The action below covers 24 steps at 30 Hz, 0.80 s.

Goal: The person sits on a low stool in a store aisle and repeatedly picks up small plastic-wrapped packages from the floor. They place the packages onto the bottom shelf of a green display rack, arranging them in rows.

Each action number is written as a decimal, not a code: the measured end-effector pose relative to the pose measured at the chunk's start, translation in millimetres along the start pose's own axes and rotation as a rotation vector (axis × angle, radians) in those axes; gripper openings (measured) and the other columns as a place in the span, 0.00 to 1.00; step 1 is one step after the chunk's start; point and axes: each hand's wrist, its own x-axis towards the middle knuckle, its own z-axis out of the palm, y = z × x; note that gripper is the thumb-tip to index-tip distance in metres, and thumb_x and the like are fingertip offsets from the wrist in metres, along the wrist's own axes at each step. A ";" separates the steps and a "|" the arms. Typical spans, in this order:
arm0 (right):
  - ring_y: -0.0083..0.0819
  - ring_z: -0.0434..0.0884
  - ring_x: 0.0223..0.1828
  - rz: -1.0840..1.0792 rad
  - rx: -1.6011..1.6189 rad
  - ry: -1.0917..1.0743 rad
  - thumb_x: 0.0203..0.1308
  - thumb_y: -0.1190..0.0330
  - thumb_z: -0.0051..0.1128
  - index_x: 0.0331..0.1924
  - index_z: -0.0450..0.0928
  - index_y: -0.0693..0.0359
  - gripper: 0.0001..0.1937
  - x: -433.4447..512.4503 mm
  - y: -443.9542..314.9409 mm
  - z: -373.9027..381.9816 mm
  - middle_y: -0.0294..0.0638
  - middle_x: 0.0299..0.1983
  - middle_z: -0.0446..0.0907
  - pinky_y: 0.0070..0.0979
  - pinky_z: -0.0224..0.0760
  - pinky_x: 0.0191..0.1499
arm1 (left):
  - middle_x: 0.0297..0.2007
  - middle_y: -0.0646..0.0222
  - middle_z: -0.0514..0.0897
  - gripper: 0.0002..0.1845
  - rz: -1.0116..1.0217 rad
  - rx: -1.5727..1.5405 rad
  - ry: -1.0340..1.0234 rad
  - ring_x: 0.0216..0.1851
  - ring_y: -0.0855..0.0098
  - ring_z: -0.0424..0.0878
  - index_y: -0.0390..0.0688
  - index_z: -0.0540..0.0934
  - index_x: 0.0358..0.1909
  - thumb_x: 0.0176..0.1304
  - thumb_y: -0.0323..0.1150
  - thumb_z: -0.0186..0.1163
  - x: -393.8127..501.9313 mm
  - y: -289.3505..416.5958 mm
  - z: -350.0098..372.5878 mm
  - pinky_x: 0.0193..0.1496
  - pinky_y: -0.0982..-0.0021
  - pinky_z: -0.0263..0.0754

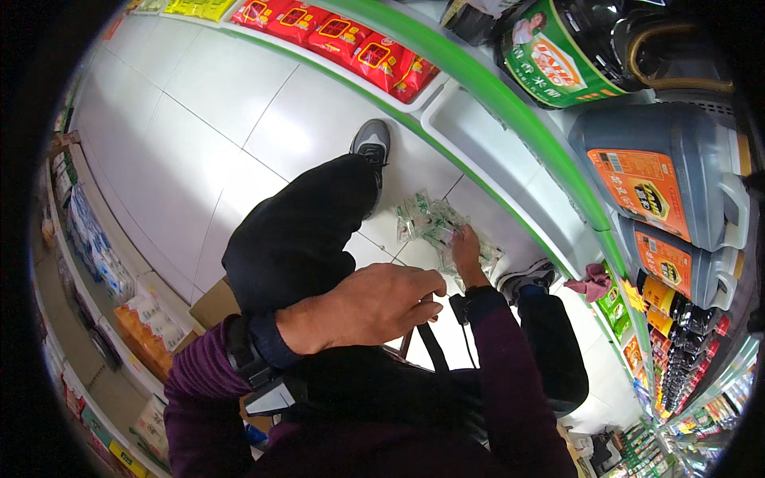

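Note:
My left hand (pixel 373 305) hangs in the middle, back upward, its fingers loosely curled; nothing shows between thumb and forefinger, and the palm is hidden. Farther out, my right hand (pixel 466 246) reaches down to several clear plastic packets with green print (pixel 445 224) on the tiled floor. Its fingers pinch the film of one packet. The packets lie in a loose heap between my two shoes, beside the foot of a green-edged shelf.
A white shelf tray (pixel 514 161) runs past the packets. Red snack bags (pixel 370 60) fill the neighbouring tray. Large dark jugs with orange labels (pixel 645 179) stand on the shelf above, near a crumpled dusky-pink cloth (pixel 590 282). Stocked shelves (pixel 107 275) line the left; a cardboard box (pixel 216 305) stands behind my left knee.

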 end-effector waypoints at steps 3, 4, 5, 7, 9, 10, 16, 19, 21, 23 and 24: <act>0.50 0.88 0.55 0.066 0.091 -0.044 0.67 0.65 0.65 0.64 0.77 0.64 0.24 -3.2 4.8 -15.4 0.57 0.55 0.87 0.42 0.79 0.58 | 0.38 0.52 0.86 0.13 0.004 0.033 -0.005 0.40 0.43 0.85 0.37 0.78 0.49 0.76 0.38 0.59 -0.9 -0.7 1.4 0.43 0.47 0.78; 0.50 0.88 0.55 0.161 0.173 -0.090 0.66 0.65 0.65 0.64 0.78 0.65 0.24 -3.7 1.6 -25.5 0.57 0.55 0.87 0.42 0.79 0.58 | 0.39 0.51 0.86 0.14 0.009 0.049 -0.009 0.39 0.46 0.86 0.37 0.80 0.52 0.78 0.39 0.59 -2.2 -0.2 2.7 0.41 0.50 0.79; 0.50 0.88 0.55 0.328 0.266 -0.141 0.66 0.65 0.66 0.63 0.78 0.65 0.24 -4.9 -4.5 -36.9 0.57 0.56 0.86 0.42 0.79 0.59 | 0.39 0.51 0.86 0.14 0.035 0.062 -0.008 0.39 0.46 0.86 0.37 0.80 0.51 0.78 0.38 0.59 -3.6 0.4 4.0 0.41 0.50 0.79; 0.41 0.90 0.45 0.119 0.290 -0.105 0.70 0.68 0.63 0.62 0.79 0.66 0.20 -10.4 -25.3 -61.4 0.51 0.51 0.88 0.35 0.83 0.48 | 0.39 0.51 0.86 0.14 0.063 0.061 -0.015 0.39 0.46 0.86 0.38 0.80 0.51 0.78 0.38 0.60 -5.9 2.0 6.7 0.41 0.50 0.79; 0.33 0.89 0.39 0.227 0.691 -0.131 0.72 0.71 0.60 0.61 0.79 0.69 0.17 -13.4 -52.8 -94.6 0.49 0.46 0.89 0.28 0.83 0.40 | 0.41 0.52 0.86 0.14 0.055 0.063 -0.041 0.42 0.47 0.86 0.38 0.80 0.52 0.76 0.39 0.61 -6.7 3.7 9.7 0.44 0.49 0.79; 0.32 0.88 0.38 0.116 0.765 -0.117 0.73 0.72 0.60 0.60 0.79 0.68 0.16 -17.7 -67.2 -112.6 0.47 0.45 0.88 0.28 0.83 0.39 | 0.42 0.52 0.86 0.14 0.056 0.065 -0.049 0.43 0.47 0.86 0.39 0.80 0.53 0.76 0.39 0.61 -7.2 4.3 10.6 0.45 0.49 0.79; 0.34 0.87 0.40 -0.054 1.014 0.056 0.74 0.69 0.64 0.59 0.79 0.64 0.15 23.1 -144.4 -198.0 0.48 0.48 0.87 0.30 0.84 0.44 | 0.44 0.51 0.87 0.14 0.041 0.039 -0.127 0.45 0.45 0.87 0.40 0.79 0.55 0.75 0.38 0.60 -10.8 3.3 9.3 0.49 0.50 0.81; 0.41 0.87 0.44 0.095 1.137 0.057 0.73 0.65 0.66 0.62 0.76 0.66 0.20 79.7 -159.3 -210.9 0.52 0.53 0.84 0.34 0.85 0.47 | 0.43 0.51 0.87 0.14 0.044 -0.001 -0.119 0.44 0.45 0.87 0.40 0.80 0.55 0.75 0.36 0.61 -11.9 0.7 9.6 0.48 0.50 0.82; 0.45 0.86 0.48 0.243 1.118 0.056 0.73 0.64 0.67 0.65 0.72 0.68 0.24 121.5 -166.2 -205.5 0.56 0.58 0.80 0.36 0.85 0.49 | 0.41 0.51 0.88 0.13 0.025 -0.050 -0.128 0.43 0.46 0.88 0.40 0.80 0.54 0.74 0.35 0.61 -11.4 -0.9 9.6 0.47 0.50 0.82; 0.51 0.84 0.54 0.283 1.065 -0.041 0.73 0.62 0.67 0.70 0.65 0.70 0.31 154.5 -166.2 -192.8 0.62 0.64 0.75 0.37 0.85 0.55 | 0.36 0.52 0.86 0.11 0.066 -0.070 -0.109 0.40 0.46 0.88 0.37 0.79 0.47 0.73 0.35 0.61 -11.0 -0.8 10.2 0.42 0.46 0.81; 0.52 0.83 0.56 0.306 1.034 -0.072 0.73 0.61 0.67 0.70 0.64 0.71 0.32 168.2 -163.5 -186.3 0.63 0.65 0.74 0.37 0.85 0.57 | 0.38 0.52 0.87 0.12 0.040 -0.077 -0.139 0.41 0.47 0.88 0.37 0.79 0.51 0.73 0.34 0.62 -9.2 -0.4 10.0 0.44 0.49 0.82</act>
